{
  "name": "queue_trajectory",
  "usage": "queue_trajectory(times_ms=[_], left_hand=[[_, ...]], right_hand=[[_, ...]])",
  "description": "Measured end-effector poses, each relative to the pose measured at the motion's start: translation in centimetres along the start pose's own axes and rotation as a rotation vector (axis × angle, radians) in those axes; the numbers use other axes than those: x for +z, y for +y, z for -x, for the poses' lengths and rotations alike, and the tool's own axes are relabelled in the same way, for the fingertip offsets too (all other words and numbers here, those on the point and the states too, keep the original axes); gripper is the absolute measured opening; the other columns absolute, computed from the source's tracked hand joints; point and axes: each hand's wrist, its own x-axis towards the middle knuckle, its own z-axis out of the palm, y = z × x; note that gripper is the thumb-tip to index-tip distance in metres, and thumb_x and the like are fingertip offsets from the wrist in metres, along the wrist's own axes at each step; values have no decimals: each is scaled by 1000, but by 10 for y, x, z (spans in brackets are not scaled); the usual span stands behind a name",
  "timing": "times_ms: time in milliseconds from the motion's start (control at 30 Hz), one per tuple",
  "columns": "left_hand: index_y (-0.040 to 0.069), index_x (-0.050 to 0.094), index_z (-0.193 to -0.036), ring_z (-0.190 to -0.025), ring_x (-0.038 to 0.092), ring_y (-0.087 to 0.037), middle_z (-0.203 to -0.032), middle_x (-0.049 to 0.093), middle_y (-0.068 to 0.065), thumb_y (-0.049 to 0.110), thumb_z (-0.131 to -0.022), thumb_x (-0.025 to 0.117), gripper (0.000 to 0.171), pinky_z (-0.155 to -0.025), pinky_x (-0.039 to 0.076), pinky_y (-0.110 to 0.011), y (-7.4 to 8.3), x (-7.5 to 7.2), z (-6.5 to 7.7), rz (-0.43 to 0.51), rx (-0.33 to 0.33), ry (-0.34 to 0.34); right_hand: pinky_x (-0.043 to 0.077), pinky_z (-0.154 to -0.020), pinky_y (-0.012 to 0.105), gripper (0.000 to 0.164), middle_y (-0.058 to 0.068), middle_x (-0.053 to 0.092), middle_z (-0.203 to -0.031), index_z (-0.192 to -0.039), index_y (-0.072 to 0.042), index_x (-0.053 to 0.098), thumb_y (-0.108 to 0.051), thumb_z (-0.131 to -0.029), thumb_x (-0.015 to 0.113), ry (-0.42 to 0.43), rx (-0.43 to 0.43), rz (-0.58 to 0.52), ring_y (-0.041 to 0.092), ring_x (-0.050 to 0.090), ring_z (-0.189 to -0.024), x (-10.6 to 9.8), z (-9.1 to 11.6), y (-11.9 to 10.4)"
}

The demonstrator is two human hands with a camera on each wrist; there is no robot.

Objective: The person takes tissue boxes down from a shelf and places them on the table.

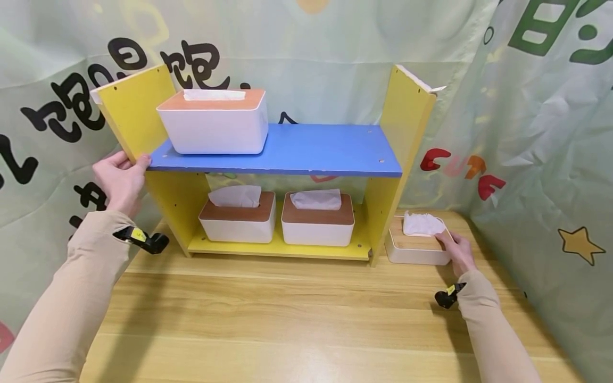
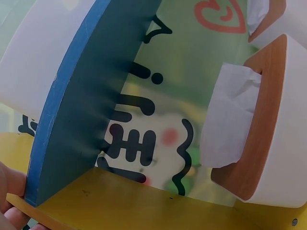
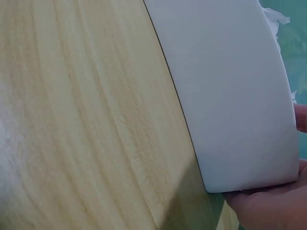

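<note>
My left hand (image 1: 123, 178) grips the left yellow side panel (image 1: 143, 109) of a shelf, its thumb at the front corner of the blue board (image 1: 330, 154). In the left wrist view, fingertips (image 2: 13, 181) show around that panel's edge. Right of the shelf, my right hand (image 1: 458, 252) holds the right end of a white tissue box (image 1: 416, 256) with a light wooden lid and a crumpled tissue. The right wrist view shows this tissue box (image 3: 230, 96) at the table surface, fingers (image 3: 271, 206) against its end. Part of that hand lies outside that view.
A larger tissue box (image 1: 215, 130) stands on the blue board's left part. Two brown-lidded tissue boxes, one left (image 1: 239, 231) and one right (image 1: 317, 234), sit on the yellow bottom board (image 1: 287, 252). Printed cloth (image 1: 536, 159) hangs behind and beside the wooden table (image 1: 287, 314).
</note>
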Motion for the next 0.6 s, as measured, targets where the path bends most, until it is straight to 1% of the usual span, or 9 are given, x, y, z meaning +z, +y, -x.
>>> queue_trajectory(times_ms=[167, 267, 333, 400, 467, 500, 533, 567, 600], left_hand=[[12, 66, -133, -75, 65, 5, -63, 64, 25, 9, -87, 76, 48, -67, 50, -5, 0, 0, 0, -5, -3, 3], [12, 66, -133, -76, 65, 5, -64, 64, 25, 10, -86, 77, 48, -67, 50, -6, 0, 0, 0, -9, -3, 6], [13, 67, -132, -76, 65, 5, -64, 64, 25, 10, -86, 77, 47, -68, 50, -6, 0, 0, 0, -17, -2, 10], [13, 67, -132, -77, 65, 4, -64, 63, 25, 11, -86, 77, 48, -68, 50, -6, 0, 0, 0, -20, -2, 12], [13, 67, -132, -77, 65, 4, -64, 63, 25, 11, -86, 78, 48, -68, 50, -6, 0, 0, 0, -24, 0, 14], [13, 67, -132, -77, 65, 4, -63, 63, 25, 11, -86, 78, 48, -68, 50, -6, 0, 0, 0, -26, 2, 14], [13, 67, -132, -77, 65, 4, -63, 63, 25, 11, -86, 78, 48, -68, 50, -6, 0, 0, 0, -26, 3, 15], [13, 67, -132, -78, 65, 4, -63, 63, 26, 11, -86, 78, 48, -68, 50, -6, 0, 0, 0, -25, 4, 16], [13, 67, -132, -78, 65, 4, -63, 63, 26, 11, -86, 78, 48, -69, 50, -6, 0, 0, 0, -25, 5, 16]], right_hand=[[19, -128, 44, 86, 25, 19, -165, -157, 5, 18, -46, -99, 56, 18, -16, -78, 35, 22, -151, -4, -2, 5], [17, -129, 46, 84, 23, 14, -167, -158, 4, 15, -44, -100, 53, 16, 1, -98, 36, 15, -154, -5, 0, 3], [17, -128, 50, 80, 23, 9, -168, -159, 3, 12, -42, -103, 46, -1, 17, -63, 38, 13, -154, -6, 5, -1], [37, -120, 45, 75, 23, 15, -167, -159, 3, 15, -42, -104, 40, 7, 30, -12, 39, 28, -146, -6, 10, -5], [52, -100, 38, 72, 26, 21, -164, -158, 3, 18, -42, -105, 35, 18, 40, 47, 39, 42, -131, -7, 13, -8], [52, -92, 35, 71, 26, 23, -163, -158, 3, 19, -42, -105, 33, 22, 43, 69, 37, 43, -128, -8, 14, -9], [52, -92, 35, 70, 26, 23, -163, -158, 3, 20, -42, -106, 32, 29, 44, 76, 37, 44, -129, -9, 15, -10], [52, -94, 35, 70, 25, 23, -163, -158, 3, 21, -42, -106, 32, 37, 42, 73, 38, 44, -131, -9, 16, -12], [50, -103, 37, 70, 25, 22, -164, -158, 2, 20, -42, -105, 31, 42, 39, 65, 40, 40, -137, -9, 17, -13]])
